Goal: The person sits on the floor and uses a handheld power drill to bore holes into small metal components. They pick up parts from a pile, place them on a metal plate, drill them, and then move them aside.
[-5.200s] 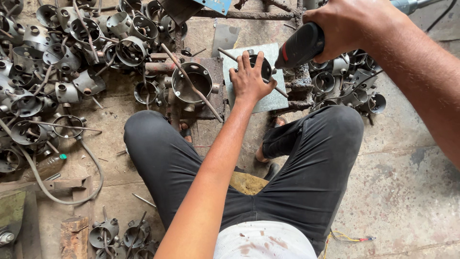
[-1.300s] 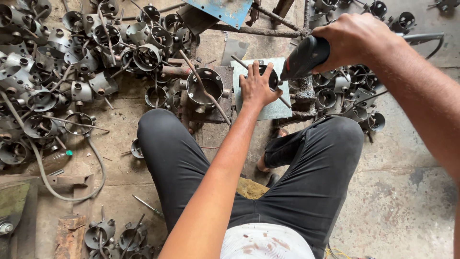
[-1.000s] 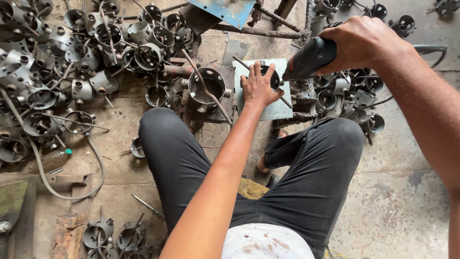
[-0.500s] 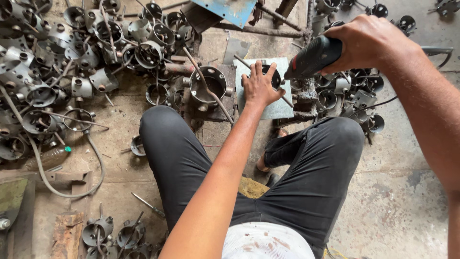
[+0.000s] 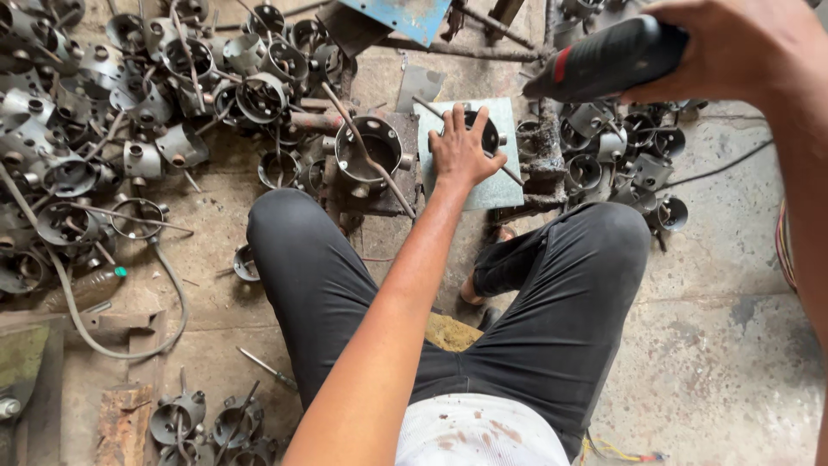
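My left hand [image 5: 460,152] presses down on a round metal cup part [image 5: 484,131] that lies on a grey-green metal plate [image 5: 492,185] on the floor in front of me. My right hand [image 5: 733,47] is shut on a black power tool with a red mark [image 5: 604,60], held in the air to the right of and above the plate. The tool's tip points left toward the cup and hangs apart from it. I sit with both knees spread, in black trousers.
A big heap of round metal cup parts [image 5: 129,112] fills the floor at the left; more cups [image 5: 617,155] lie at the right. One cup [image 5: 371,154] stands on a block beside the plate, with a thin rod [image 5: 366,151] across it. A blue sheet [image 5: 405,15] lies at the top. A hose [image 5: 129,336] curls at the left.
My right hand has lifted the tool up and to the right, away from the cup. My left hand has stayed on the cup on the plate.
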